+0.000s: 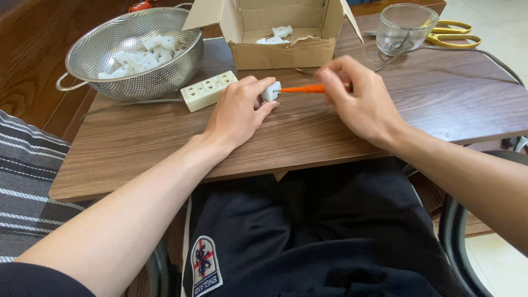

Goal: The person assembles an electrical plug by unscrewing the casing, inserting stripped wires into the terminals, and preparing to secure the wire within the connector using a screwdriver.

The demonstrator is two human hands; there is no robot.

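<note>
Your wooden table (308, 137) fills mid-frame, a steel colander (132, 52) at upper left. At centre, your left hand (236, 113) pinches a white plug (270, 91); your right hand (360, 102) grips an orange screwdriver (308, 88) touching it.

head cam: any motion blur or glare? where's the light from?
Head view: the right hand is motion-blurred at the fingers around the orange screwdriver; the left hand and the white plug it holds are sharp. Daylight seems to come from the upper right, washing out the floor there and glinting on the glass bowl and colander. Shadows on the table are soft.
</note>
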